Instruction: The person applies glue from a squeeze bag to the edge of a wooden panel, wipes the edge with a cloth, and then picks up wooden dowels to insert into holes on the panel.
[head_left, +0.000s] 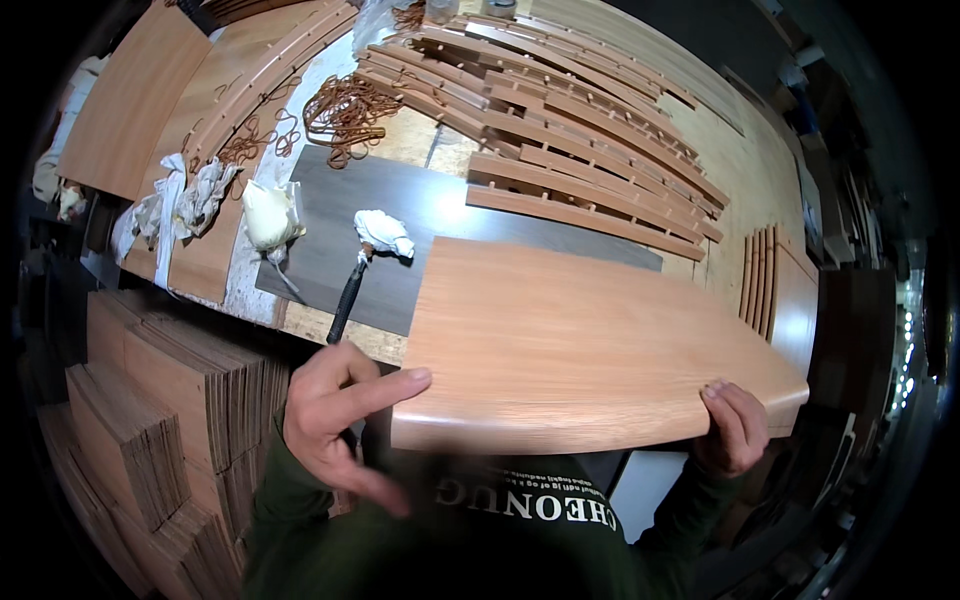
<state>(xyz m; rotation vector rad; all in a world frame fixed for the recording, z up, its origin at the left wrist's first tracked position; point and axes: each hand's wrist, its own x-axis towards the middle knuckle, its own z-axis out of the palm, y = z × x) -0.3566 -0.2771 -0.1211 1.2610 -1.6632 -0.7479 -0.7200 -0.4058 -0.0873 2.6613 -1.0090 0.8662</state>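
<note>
A light wooden panel (pixel 570 340) with a curved near edge lies across the workbench in front of me. My right hand (pixel 733 425) grips the panel's near right corner, fingers curled over the top. My left hand (pixel 340 415) is open at the panel's near left corner, its forefinger stretched out onto the edge. Just past my left hand lies a brush with a black handle (pixel 347 298) and a white glue-caked head (pixel 385 232), resting on a dark grey board (pixel 400 215).
Curved slotted wooden slats (pixel 580 130) are piled at the back. A heap of brown rubber bands (pixel 345 110) and white rags (pixel 200 195) lie at left, beside a white lump (pixel 270 215). Stacks of veneer sheets (pixel 150 420) stand lower left.
</note>
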